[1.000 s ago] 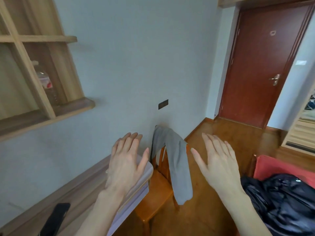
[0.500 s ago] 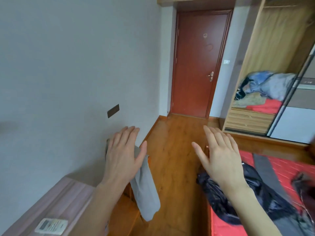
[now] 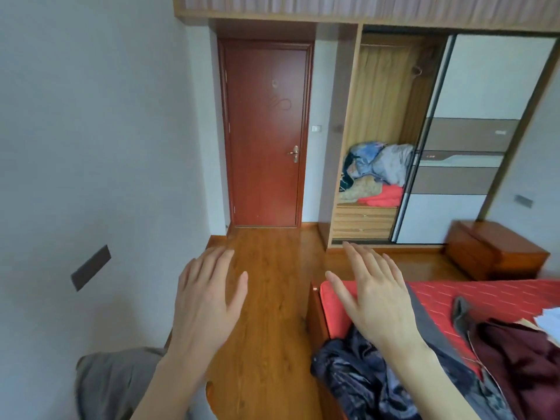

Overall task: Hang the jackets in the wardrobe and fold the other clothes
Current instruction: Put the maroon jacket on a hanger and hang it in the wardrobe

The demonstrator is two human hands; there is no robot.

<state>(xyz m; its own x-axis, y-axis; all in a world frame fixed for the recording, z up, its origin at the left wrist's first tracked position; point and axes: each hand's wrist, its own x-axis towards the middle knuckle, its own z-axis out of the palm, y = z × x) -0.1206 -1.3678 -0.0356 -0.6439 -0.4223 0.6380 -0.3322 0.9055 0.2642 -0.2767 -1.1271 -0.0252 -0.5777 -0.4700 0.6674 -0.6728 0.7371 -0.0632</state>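
Both hands are raised in front of me, palms down, fingers straight and holding nothing: my left hand (image 3: 206, 298) over the wooden floor, my right hand (image 3: 375, 298) above the corner of the red bed (image 3: 500, 295). A shiny dark jacket (image 3: 360, 380) lies crumpled on the bed below my right wrist. A dark red garment (image 3: 521, 359) and a grey garment (image 3: 424, 322) lie beside it. The wardrobe (image 3: 381, 95) stands open ahead, with a heap of clothes (image 3: 375, 174) on its shelf. A grey cloth (image 3: 115, 386) hangs at the lower left.
A closed red-brown door (image 3: 266, 131) is straight ahead. The wardrobe's sliding door (image 3: 472, 140) covers its right half. A wooden nightstand (image 3: 494, 250) stands beside the bed. Wooden floor (image 3: 272, 268) runs between the left wall and the bed.
My view has swung right, from the desk and chair to the door, wardrobe and bed. Both hands stay raised and flat in front of me.
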